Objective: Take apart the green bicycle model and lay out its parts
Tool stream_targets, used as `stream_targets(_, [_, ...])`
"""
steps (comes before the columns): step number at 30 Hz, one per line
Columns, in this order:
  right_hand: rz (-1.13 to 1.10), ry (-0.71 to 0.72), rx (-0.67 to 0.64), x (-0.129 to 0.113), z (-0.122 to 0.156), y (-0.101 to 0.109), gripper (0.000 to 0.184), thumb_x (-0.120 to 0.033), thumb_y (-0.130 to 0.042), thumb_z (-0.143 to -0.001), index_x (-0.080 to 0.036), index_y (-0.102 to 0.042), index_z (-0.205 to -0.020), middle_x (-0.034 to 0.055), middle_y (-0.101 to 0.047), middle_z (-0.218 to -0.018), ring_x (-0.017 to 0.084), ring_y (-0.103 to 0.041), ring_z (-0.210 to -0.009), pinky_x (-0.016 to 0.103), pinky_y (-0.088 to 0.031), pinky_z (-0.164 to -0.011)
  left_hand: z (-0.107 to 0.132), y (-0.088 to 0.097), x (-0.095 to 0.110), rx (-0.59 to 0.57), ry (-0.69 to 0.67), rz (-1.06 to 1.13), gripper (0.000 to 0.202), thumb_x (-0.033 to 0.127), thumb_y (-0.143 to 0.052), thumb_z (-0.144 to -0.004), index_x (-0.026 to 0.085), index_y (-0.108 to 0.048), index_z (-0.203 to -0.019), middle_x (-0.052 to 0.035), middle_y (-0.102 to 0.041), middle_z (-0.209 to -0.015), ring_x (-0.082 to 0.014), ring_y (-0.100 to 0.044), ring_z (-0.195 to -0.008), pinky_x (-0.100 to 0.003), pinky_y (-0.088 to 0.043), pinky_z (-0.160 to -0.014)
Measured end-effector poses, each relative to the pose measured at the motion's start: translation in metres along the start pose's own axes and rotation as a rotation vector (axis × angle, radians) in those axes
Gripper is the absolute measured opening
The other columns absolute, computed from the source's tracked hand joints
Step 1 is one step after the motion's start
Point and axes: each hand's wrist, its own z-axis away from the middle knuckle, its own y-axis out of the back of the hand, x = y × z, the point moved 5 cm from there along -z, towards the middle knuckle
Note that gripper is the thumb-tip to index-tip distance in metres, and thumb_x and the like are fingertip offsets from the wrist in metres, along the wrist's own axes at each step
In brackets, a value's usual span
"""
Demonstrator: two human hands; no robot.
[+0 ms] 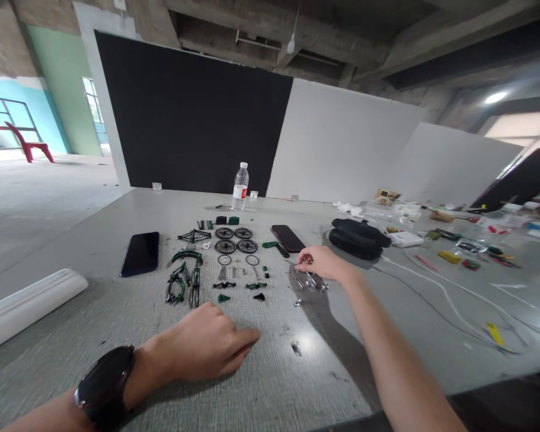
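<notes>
My left hand (209, 342) rests on the table in front of the laid-out parts, index finger stretched out, the others loosely bent, with nothing visible in it. Farther right, my right hand (321, 263) reaches down to a small pile of silver metal parts (312, 281). Its fingertips are pinched together; whatever they hold is too small to make out. Left of the pile lie small bicycle model parts: black spoked wheels (225, 246), a green-and-black frame (194, 235), curved green pieces (186, 257), a green saddle-shaped piece (224, 297) and a black one (259, 297).
A dark phone (140, 254) lies at the left, another phone (288, 238) behind my right hand. A water bottle (240, 187) stands near the partition (193, 114). To the right are a black case (359, 238), white cables (436, 285) and clutter. A white object (36, 306) lies far left.
</notes>
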Motion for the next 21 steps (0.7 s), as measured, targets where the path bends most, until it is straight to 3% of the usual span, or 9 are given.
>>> stream_targets(8, [0.124, -0.175, 0.055, 0.026, 0.0, 0.007, 0.013, -0.033, -0.075, -0.077, -0.023, -0.075, -0.086, 0.0077, -0.074, -0.084, 0.02, -0.068, -0.071, 0.028, -0.047, -0.064, -0.001, 0.001, 0.001, -0.018, 0.001, -0.002, 0.025, 0.025, -0.048, -0.095, 0.024, -0.062, -0.116, 0.0019, -0.063, -0.059, -0.0162, -0.054, -0.046, -0.031, -0.027, -0.047])
stream_targets(15, [0.162, -0.264, 0.079, 0.034, 0.005, 0.014, 0.007, -0.03, -0.069, -0.082, -0.025, -0.073, -0.084, 0.007, -0.074, -0.089, 0.022, -0.069, -0.078, 0.03, -0.045, -0.063, -0.001, 0.001, 0.001, -0.033, 0.003, -0.008, 0.024, 0.025, -0.049, -0.095, 0.024, -0.062, -0.115, 0.0021, -0.063, -0.059, -0.016, -0.054, -0.046, -0.03, -0.027, -0.047])
stream_targets(19, [0.113, -0.23, 0.117, 0.032, 0.008, 0.02, 0.009, -0.029, -0.066, -0.082, -0.025, -0.072, -0.086, 0.0061, -0.075, -0.09, 0.022, -0.069, -0.079, 0.03, -0.046, -0.066, -0.001, 0.0, 0.001, -0.034, 0.0, -0.02, 0.025, 0.025, -0.049, -0.095, 0.025, -0.061, -0.117, 0.0018, -0.064, -0.059, -0.0164, -0.053, -0.046, -0.03, -0.026, -0.047])
stream_targets(21, [0.043, -0.15, 0.068, 0.026, 0.009, 0.022, 0.011, -0.03, -0.068, -0.078, -0.022, -0.073, -0.084, 0.0069, -0.074, -0.085, 0.021, -0.068, -0.077, 0.03, -0.046, -0.069, -0.001, 0.0, 0.0, -0.031, -0.001, -0.016, 0.024, 0.026, -0.048, -0.095, 0.024, -0.061, -0.116, 0.002, -0.063, -0.059, -0.0162, -0.053, -0.046, -0.031, -0.026, -0.047])
